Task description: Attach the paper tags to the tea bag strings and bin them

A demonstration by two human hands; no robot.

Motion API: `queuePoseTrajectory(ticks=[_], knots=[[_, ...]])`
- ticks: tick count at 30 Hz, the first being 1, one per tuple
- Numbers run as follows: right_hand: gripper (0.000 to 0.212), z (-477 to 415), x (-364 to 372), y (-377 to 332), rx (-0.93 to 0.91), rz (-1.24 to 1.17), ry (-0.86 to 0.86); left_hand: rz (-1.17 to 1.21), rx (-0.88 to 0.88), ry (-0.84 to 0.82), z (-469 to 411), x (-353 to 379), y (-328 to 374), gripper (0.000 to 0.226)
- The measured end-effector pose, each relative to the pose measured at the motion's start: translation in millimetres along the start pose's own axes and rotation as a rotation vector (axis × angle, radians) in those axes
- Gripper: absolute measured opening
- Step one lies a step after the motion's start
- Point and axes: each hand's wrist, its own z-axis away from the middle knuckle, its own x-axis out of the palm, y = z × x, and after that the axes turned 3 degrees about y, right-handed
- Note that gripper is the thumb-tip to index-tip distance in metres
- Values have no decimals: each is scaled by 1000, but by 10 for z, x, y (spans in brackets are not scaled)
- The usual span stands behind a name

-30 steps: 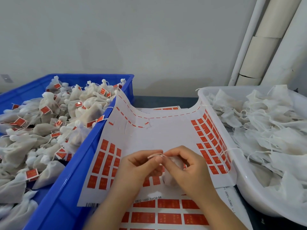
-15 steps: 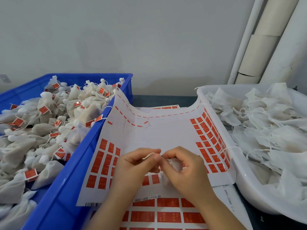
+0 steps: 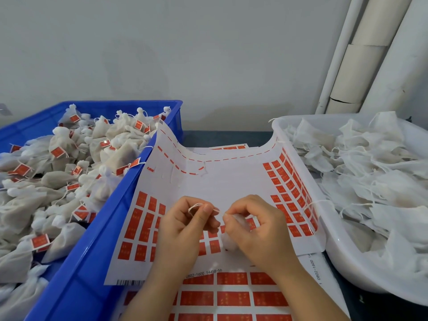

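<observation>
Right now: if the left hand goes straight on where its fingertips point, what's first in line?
Probably the right hand, at its fingertips: the left hand, pinching the string, aims across a narrow gap at them. Depth is unclear from one view.

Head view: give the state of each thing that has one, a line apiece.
Left hand, pinches the string.
Right hand, pinches the string, tea bag beneath it.
String, held between both hands, looped at the left one.
Tea bag, lying on the sheet, mostly hidden.
Sheet, partly stripped of tags, sides curled up.
Blue bin, heaped with tagged bags.
White tub, heaped with untagged bags.
</observation>
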Motion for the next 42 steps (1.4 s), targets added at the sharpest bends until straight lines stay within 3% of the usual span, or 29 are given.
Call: queuePoseTrajectory(ticks=[4,8,11,13,14,16,18,19,22,25,27,31,33,37,42], knots=[[27,-13,-21,23,-118,137,83,46,40,-11,1,-27,22,21],[29,-13,-24,34,-285,353,112,91,20,-85,-14,-77,11,16],[26,3,-28,59,-271,312,123,209,24,-328,-10,-109,13,10],[25,2,-44,79,-224,232,156,295,19,-474,1,-123,15,23],[23,3,-50,89,-200,206,177,300,13,-454,8,-115,18,32],[15,2,-42,99,-159,205,193,156,-11,-239,2,-83,-13,37],[11,13,-18,97,-114,209,187,-119,-17,37,-7,-47,-41,21],[9,26,-5,92,-96,188,182,-180,-58,92,-12,-43,-43,13],[9,60,35,32,-37,64,119,-240,-74,10,-16,-50,-51,38],[9,88,73,-28,27,-36,73,-219,35,-151,37,-11,-29,35],[4,87,82,-31,45,-46,67,-249,66,-121,46,7,-22,31],[19,73,72,-19,4,-70,55,-250,140,-107,51,-1,4,29],[17,81,78,-29,-26,-48,44,-242,162,-101,59,9,-1,19],[18,105,110,-63,-183,36,115,-251,145,-4,51,-4,-68,23],[22,99,77,-93,-161,-53,129,-361,205,29,28,-12,-94,31]])
